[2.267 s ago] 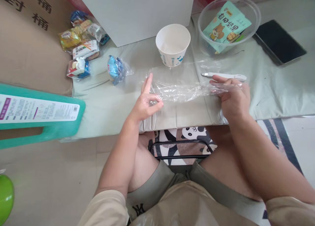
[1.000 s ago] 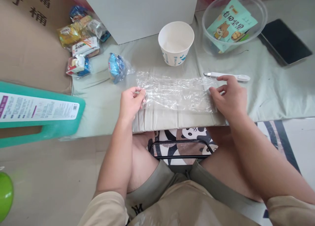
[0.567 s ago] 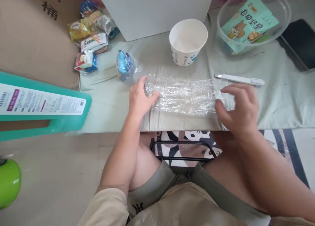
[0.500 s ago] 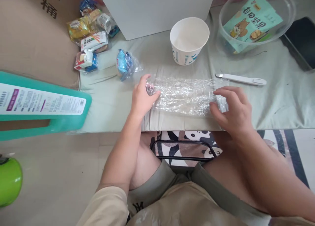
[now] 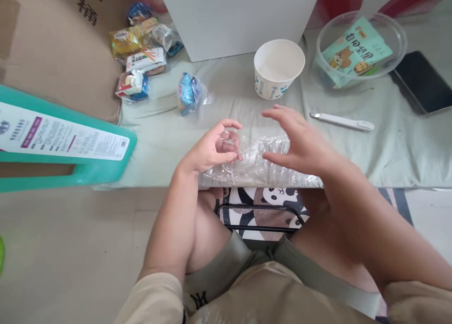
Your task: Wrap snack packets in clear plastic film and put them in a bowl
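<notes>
A crinkled sheet of clear plastic (image 5: 257,166) lies along the front edge of the cloth-covered table. At its left end is my left hand (image 5: 213,147), fingers curved and apart from the thumb; whether the fingertips touch the plastic I cannot tell. Over the plastic's right part hovers my right hand (image 5: 300,140), its thumb and fingers spread with nothing between them. Part of the sheet is hidden behind this hand. Beyond the hands stands a white paper bowl (image 5: 273,86), and a white utility knife (image 5: 342,121) rests to the right.
A blue-wrapped snack (image 5: 189,93) sits left of the bowl, with several packaged snacks (image 5: 144,60) farther back. A clear tub (image 5: 360,72) holds a green pouch (image 5: 360,51), beside a dark phone (image 5: 423,81). A teal plastic container (image 5: 127,145) and a cardboard box (image 5: 70,65) flank the left.
The plastic has come closer to the table's front edge. My right hand has moved left and opened wider above it. My left hand has turned toward the right, and the view has shifted slightly.
</notes>
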`<state>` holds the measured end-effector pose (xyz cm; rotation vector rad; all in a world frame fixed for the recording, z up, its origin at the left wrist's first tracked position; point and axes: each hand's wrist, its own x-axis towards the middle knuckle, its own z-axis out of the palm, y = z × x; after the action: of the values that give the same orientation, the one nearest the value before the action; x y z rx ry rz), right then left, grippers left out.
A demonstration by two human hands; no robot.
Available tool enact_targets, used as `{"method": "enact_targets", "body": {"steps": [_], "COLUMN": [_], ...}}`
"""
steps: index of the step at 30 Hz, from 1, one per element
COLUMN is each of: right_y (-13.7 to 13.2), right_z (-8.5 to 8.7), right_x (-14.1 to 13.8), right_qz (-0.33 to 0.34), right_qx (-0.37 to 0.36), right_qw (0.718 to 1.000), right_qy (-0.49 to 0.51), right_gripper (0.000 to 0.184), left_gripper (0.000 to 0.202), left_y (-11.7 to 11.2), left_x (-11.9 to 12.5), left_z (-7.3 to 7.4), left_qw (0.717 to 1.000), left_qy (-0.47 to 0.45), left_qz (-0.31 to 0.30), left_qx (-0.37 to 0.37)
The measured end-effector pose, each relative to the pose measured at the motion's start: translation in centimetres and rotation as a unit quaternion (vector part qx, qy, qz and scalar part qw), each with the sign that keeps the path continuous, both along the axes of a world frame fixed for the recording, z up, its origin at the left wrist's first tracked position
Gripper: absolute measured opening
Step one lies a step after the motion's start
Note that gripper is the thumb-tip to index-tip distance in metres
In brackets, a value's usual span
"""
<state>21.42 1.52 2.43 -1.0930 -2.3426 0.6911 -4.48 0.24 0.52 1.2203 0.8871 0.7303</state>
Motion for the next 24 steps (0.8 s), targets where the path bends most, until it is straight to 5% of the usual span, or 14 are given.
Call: {"method": "enact_targets", "body": {"steps": [3,5,10,14,18,24], "right_y": [1.1,0.8,-1.7,-2.5,-2.5,-1.7], "right_z": [0.3,0.6,0.6,-1.2,-3.0,-2.7], "right_x": [-2.2,-2.9,-2.6,-2.1,-2.0,-1.1], "right_qz": [0.111,0.114,-0.140,-0.334,-0.400,-0.389], "right_qx": [-0.121,-0.180,-0.239,-0.195,-0.110,-0.093], "right_qw": [0.985,0.975,0.956,0.910,0.898,0.900], "right_qy": [-0.050,-0.057,0.091,0.147,0.146,0.172], "right_gripper": [0.036,0.014,0.011,0.011,0.015,0.017], "left_gripper": [0.060,0.067,0.054,0.066,0.068,0.036], "left_y": [-0.4,-0.3,1.1,0.9,-0.3,1.3], "left_x": [-0.8,-1.0,0.4,3.4,6.4,6.8], "left_z": [0.9,1.2,0.4,-0.6,-0.9,-1.8], "left_qw": [0.997,0.993,0.970,0.972,0.974,0.978], "left_qy": [-0.036,-0.093,-0.187,-0.127,-0.072,0.042], "left_qz": [-0.068,-0.062,0.132,0.127,0.089,0.159], "left_qx": [-0.027,-0.036,-0.080,-0.152,-0.195,-0.127]}}
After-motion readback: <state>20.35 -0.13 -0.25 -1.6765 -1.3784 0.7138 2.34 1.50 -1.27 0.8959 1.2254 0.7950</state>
